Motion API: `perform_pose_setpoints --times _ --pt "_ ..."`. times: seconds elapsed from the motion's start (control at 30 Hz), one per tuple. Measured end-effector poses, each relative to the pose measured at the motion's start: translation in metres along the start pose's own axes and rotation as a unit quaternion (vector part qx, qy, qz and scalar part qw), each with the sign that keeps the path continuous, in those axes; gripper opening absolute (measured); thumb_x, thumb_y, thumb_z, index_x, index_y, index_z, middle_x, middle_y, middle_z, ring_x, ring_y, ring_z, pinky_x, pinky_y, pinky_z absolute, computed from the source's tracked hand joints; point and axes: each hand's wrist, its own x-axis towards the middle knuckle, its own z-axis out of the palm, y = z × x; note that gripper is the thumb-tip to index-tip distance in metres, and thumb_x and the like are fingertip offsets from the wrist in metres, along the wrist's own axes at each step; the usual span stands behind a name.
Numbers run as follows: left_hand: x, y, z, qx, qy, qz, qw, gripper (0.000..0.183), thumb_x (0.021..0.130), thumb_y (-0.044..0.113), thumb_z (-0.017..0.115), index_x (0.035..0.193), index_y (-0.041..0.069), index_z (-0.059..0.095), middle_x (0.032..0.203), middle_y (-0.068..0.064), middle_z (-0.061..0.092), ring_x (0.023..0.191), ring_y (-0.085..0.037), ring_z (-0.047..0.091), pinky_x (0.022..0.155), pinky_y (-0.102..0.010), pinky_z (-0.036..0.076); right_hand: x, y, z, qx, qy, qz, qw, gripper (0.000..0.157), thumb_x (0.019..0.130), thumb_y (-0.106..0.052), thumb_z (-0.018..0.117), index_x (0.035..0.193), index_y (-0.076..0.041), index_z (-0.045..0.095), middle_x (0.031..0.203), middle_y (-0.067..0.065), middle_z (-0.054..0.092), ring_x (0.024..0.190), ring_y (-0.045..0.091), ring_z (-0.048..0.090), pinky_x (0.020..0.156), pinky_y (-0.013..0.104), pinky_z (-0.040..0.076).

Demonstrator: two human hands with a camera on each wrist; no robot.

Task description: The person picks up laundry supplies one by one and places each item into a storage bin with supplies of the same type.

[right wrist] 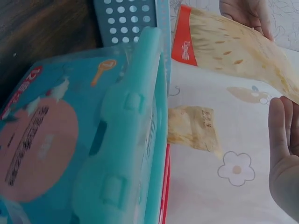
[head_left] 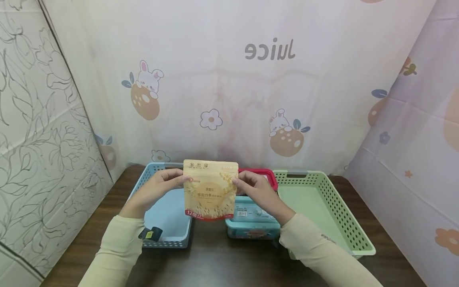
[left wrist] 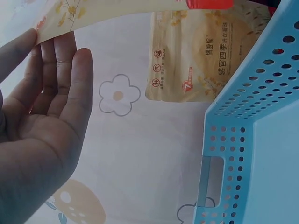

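Note:
A yellow stand-up pouch point(head_left: 209, 191) with a red bottom edge is held upright, its printed front towards me. My left hand point(head_left: 159, 189) pinches its left edge between thumb and fingers. My right hand point(head_left: 259, 189) pinches the right edge at about the same height. Seen from the left wrist, the left hand point(left wrist: 51, 102) has its thumb on the pouch's corner point(left wrist: 100, 11). A second, similar pouch point(left wrist: 196, 56) stands farther back by the patterned curtain; the held pouch hides it in the head view.
A blue perforated basket point(head_left: 184, 229) stands behind my left forearm. In the middle are a teal lidded box point(head_left: 251, 231) and, behind it, a red-lidded box point(head_left: 271, 180). A green basket point(head_left: 358, 225) lies to the right on the dark wooden table point(head_left: 208, 259).

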Motion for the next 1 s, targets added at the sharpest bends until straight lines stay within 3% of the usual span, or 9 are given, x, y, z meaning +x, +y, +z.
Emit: perform_pose_setpoints --times 0.37,0.87,1.0 --pt "-0.006 0.001 -0.002 -0.026 0.014 0.001 0.9996 0.038 0.102 0.03 0.061 0.126 0.002 0.064 0.115 -0.011 0.071 0.113 -0.029 0.063 0.108 -0.063 0.034 0.008 0.002 0.008 0.059 -0.003 0.006 0.998 0.037 0.094 -0.038 0.071 0.11 -0.006 0.065 0.105 0.015 0.067 0.091 0.03 0.07 0.085 0.044 0.058" --pt "-0.011 -0.004 -0.011 -0.028 0.037 -0.02 0.9987 0.043 0.101 0.033 0.061 0.127 -0.001 0.062 0.119 -0.013 0.069 0.112 -0.033 0.064 0.109 -0.068 0.028 0.015 -0.003 0.019 0.07 -0.008 0.004 0.998 0.035 0.093 -0.036 0.073 0.108 -0.006 0.064 0.102 0.015 0.066 0.088 0.031 0.07 0.086 0.051 0.057" --pt "-0.015 -0.003 -0.016 -0.016 0.052 -0.03 0.9981 0.046 0.1 0.036 0.062 0.129 0.0 0.062 0.121 -0.013 0.068 0.114 -0.032 0.063 0.109 -0.071 0.024 0.019 -0.005 0.023 0.06 -0.009 -0.007 0.998 0.031 0.094 -0.034 0.072 0.107 -0.006 0.065 0.102 0.013 0.067 0.089 0.033 0.069 0.082 0.048 0.059"
